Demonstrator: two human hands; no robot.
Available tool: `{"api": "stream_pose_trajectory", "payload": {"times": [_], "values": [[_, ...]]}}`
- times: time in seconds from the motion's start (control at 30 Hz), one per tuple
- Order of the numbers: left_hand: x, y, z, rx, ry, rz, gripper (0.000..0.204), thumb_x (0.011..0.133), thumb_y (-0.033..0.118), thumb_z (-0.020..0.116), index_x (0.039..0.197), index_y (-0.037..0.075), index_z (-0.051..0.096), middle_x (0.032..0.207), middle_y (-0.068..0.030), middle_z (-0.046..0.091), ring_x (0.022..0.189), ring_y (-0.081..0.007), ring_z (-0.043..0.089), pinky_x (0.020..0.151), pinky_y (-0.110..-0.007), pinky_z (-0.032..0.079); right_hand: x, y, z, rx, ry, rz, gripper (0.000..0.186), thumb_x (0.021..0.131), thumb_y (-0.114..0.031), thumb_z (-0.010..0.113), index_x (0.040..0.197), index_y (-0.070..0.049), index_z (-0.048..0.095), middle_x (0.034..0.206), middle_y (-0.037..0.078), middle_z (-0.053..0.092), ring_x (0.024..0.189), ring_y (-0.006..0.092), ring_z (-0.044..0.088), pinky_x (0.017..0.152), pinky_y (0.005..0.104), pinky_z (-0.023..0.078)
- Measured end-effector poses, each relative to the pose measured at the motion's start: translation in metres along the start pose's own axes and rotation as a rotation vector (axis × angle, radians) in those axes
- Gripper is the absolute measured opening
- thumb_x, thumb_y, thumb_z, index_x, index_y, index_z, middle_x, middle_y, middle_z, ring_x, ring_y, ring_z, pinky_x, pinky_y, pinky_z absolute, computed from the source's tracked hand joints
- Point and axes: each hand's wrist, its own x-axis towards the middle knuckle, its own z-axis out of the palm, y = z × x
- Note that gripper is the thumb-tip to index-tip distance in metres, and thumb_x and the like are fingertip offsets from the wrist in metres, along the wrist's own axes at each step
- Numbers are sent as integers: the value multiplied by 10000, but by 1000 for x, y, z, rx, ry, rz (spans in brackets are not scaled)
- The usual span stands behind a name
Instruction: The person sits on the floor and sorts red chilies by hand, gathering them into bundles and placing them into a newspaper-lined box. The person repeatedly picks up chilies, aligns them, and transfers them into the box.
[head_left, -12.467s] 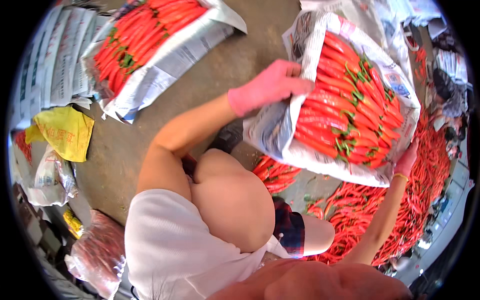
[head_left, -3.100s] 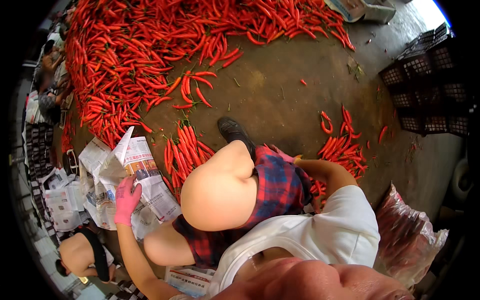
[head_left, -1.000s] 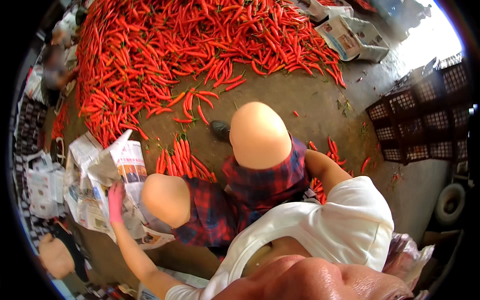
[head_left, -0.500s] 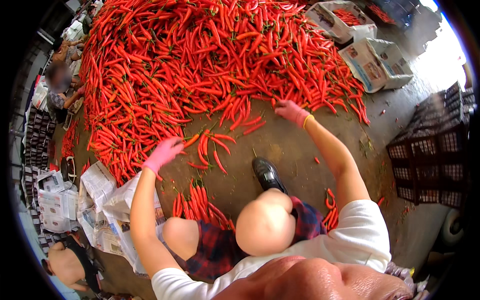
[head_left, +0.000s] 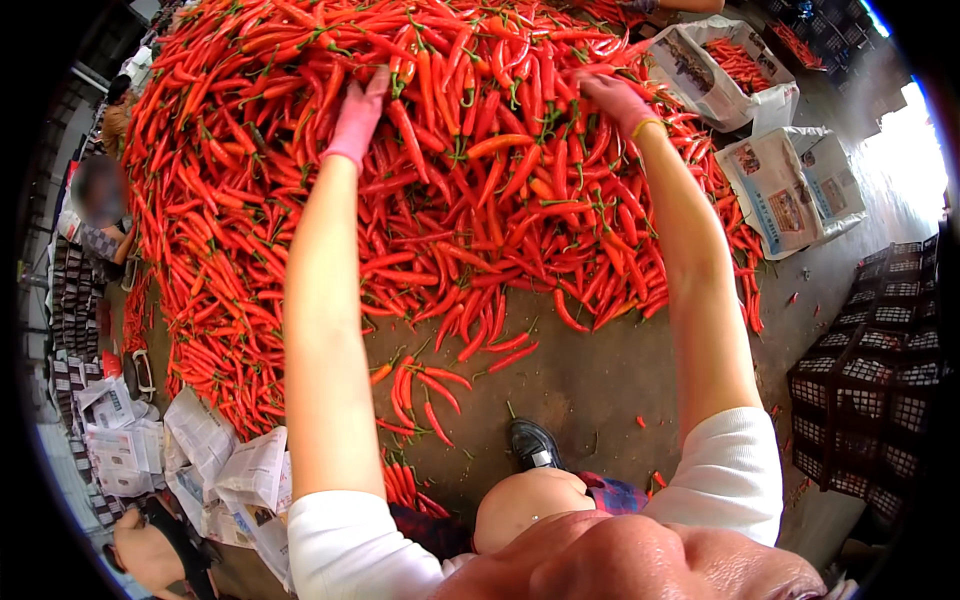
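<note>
A large heap of long red chili peppers (head_left: 420, 240) with green stems spreads over the floor ahead of me. Both my arms stretch far over it. My left hand (head_left: 358, 118), in a pink glove, lies on the upper part of the heap with its fingers extended among the peppers. Farther right, my right hand (head_left: 618, 102), gloved in pink with a yellow band at the wrist, rests on the heap, fingers reaching inward. A span of peppers lies between the two hands, and neither is closed around any. Some fingertips are partly hidden.
Loose peppers (head_left: 425, 385) lie on the floor near my shoe (head_left: 536, 444). Newspaper-lined containers (head_left: 790, 195) stand at the right, above dark plastic crates (head_left: 870, 380). Newspaper sheets (head_left: 245, 470) lie at lower left. Other people (head_left: 100, 190) sit along the left side.
Both my hands have moved forward from the near edge of the heap to its upper part, arms now extended. The view has shifted, and my body leans farther forward.
</note>
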Motion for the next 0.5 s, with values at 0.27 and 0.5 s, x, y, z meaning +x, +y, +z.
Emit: {"api": "stream_pose_trajectory", "payload": {"times": [0.27,0.5], "values": [[18,-5,20,-218,-553,-70,638,991,462,515,1494,79,427,1507,-22,464,1417,-149,374,1165,-315,228,5,-29,38,-415,-94,118,1191,694,-908,499,1545,-103,287,1403,271,513,1347,410,453,1106,460,368],[20,-1,7,-238,-734,-254,655,944,398,569,1512,125,393,1583,-16,332,1456,-154,269,1155,-410,272,16,-27,57,5,-234,-20,1019,826,-580,723,1559,-59,243,1303,134,631,1254,226,558,1088,345,388]]}}
